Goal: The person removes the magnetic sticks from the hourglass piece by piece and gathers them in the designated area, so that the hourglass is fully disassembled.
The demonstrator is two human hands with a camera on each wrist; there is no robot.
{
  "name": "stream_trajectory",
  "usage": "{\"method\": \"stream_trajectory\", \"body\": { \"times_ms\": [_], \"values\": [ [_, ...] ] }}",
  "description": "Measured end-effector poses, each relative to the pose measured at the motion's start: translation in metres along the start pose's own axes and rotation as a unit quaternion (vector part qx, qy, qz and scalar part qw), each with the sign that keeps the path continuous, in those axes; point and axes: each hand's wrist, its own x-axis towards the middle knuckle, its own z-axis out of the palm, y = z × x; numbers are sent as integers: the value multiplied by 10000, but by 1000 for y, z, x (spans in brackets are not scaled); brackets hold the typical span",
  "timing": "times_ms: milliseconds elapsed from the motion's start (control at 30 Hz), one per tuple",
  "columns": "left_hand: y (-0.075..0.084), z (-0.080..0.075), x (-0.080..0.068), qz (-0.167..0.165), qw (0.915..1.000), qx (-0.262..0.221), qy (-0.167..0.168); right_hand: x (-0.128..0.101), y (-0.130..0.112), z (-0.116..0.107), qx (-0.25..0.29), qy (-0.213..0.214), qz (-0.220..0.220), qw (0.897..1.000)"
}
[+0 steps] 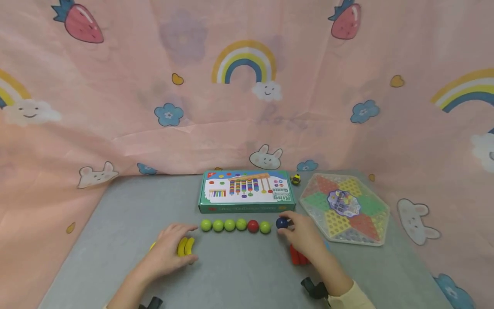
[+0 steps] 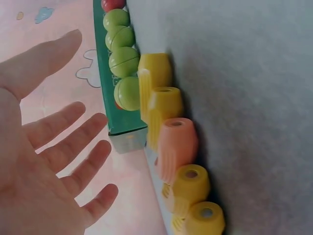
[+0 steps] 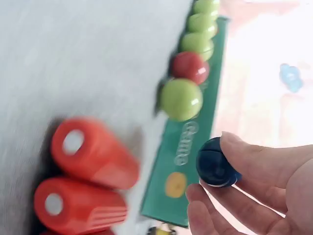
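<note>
My right hand [image 1: 306,238] pinches a dark blue ball [image 1: 281,222] between thumb and fingers, at the right end of a row of balls. That row has several green balls [image 1: 229,225] and one red ball [image 1: 252,226], second from its right end. My left hand [image 1: 167,249] holds nothing; its fingers are spread in the left wrist view. Near it stand yellow barrel-shaped pieces [image 2: 191,185] and an orange one [image 2: 178,144], partly hidden by the hand in the head view. Red barrel-shaped pieces [image 3: 93,152] stand below my right hand.
Behind the balls lies a green ring game box [image 1: 247,208]. A hexagonal Chinese checkers board [image 1: 359,214] is to the right, with a small bee figure [image 1: 295,179] beside the box. A pink printed curtain [image 1: 247,128] hangs behind the grey table [image 1: 239,279].
</note>
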Motion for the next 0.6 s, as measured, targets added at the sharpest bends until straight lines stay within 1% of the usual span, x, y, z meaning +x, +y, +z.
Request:
{"method": "stream_trajectory", "body": {
  "times_ms": [67, 167, 267, 367, 600],
  "values": [
    [1, -1, -1, 3, 10000, -33, 66, 7, 3, 2, -191, 23, -33, 9998],
    [2, -2, -2, 70, 9998, -33, 194, 14, 8, 7, -358, -178, 50, 9992],
    [3, -3, -2, 182, 9993, -9, 317, 19, 11, 12, -398, -286, 93, 9988],
    [4, -3, -2, 294, 9987, 47, 418, 21, 13, 15, -412, -268, 85, 9988],
    [6, -4, -4, 306, 9978, 97, 579, 20, 18, 16, -353, -479, 63, 9982]
  ]
}}
